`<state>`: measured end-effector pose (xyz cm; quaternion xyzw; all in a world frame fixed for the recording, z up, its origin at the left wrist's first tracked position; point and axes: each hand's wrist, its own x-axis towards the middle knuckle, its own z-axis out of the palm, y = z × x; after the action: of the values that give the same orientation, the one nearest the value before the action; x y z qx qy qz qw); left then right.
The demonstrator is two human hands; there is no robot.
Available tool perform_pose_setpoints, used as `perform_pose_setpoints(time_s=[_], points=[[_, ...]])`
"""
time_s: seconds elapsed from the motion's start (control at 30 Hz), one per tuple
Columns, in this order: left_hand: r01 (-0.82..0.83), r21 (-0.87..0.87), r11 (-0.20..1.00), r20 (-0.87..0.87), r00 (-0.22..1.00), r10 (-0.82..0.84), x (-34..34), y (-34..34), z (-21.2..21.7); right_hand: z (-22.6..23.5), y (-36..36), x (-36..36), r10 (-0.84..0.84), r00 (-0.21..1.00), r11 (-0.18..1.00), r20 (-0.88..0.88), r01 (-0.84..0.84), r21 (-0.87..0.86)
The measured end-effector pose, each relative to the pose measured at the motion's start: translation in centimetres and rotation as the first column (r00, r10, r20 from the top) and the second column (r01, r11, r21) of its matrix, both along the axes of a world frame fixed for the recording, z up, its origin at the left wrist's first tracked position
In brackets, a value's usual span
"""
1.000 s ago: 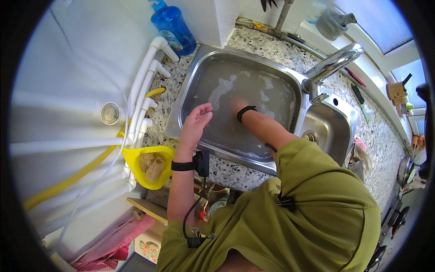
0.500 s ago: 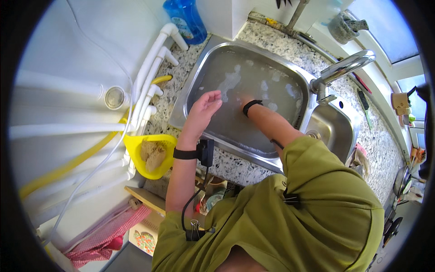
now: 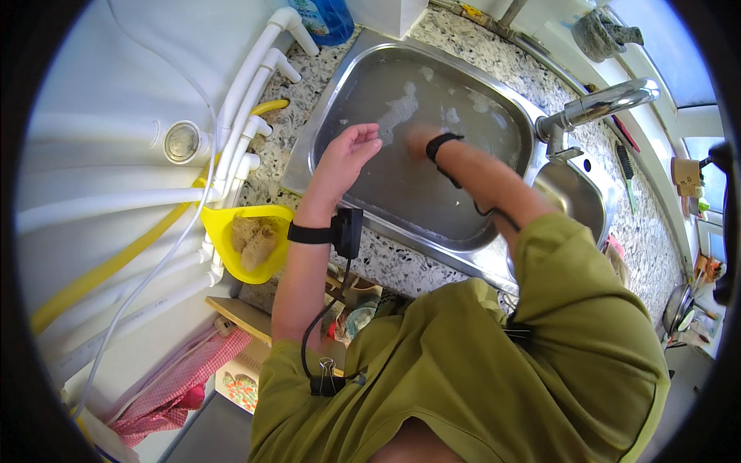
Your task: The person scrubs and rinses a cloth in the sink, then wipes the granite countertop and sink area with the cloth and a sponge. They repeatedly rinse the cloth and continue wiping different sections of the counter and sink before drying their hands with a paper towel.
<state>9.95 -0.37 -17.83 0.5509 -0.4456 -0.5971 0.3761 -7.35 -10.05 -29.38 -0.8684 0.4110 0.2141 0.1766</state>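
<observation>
A large steel sink point(image 3: 302, 166) holds cloudy grey water point(image 3: 370, 108) with patches of white foam. My right hand point(image 3: 421, 143) dips into this water near the middle of the basin. Its fingers are under the surface and blurred, so what they touch is hidden. Over the basin's left rim hovers my left hand point(image 3: 349, 158), bare of any object, its fingers loosely bent and the thumb apart. Each wrist wears a black strap; the left one carries a black box point(image 3: 348, 233).
The chrome tap point(image 3: 594, 112) rises right of the basin, beside a smaller sink bowl point(image 3: 571, 197). White pipes point(image 3: 251, 85) run along the left wall. Below them hangs a yellow strainer point(image 3: 220, 231) with tan scrubbers point(image 3: 255, 243). A blue bottle point(image 3: 330, 19) stands behind.
The sink sits higher in the picture. My right hand has risen a little, showing more of its back above the water. My left hand keeps its place by the rim.
</observation>
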Motion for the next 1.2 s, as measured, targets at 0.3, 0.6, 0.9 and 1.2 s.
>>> perform_pose_setpoints(time_s=[0.3,0.6,0.9,1.2], points=[[0.808,0.302,0.505,0.729,0.146,-0.669,-5.8,-6.9,-4.4,8.2,0.8,-6.5,-0.173,0.964,0.983,0.203,0.155,0.102],[0.745,0.649,0.155,0.627,-0.409,-0.663,-10.9,-9.3,-7.0,9.4,5.5,-14.3,-0.831,-0.53,-0.123,-0.166,-0.116,0.986],[0.768,0.637,0.058,0.577,-0.426,-0.697,-12.3,-9.3,-9.7,12.2,11.5,-23.5,-0.772,-0.625,-0.073,-0.116,-0.094,0.993],[0.737,0.676,0.015,0.546,-0.486,-0.682,-12.7,-10.0,-9.4,12.6,16.1,-33.9,-0.861,0.383,0.443,0.334,0.888,0.122]])
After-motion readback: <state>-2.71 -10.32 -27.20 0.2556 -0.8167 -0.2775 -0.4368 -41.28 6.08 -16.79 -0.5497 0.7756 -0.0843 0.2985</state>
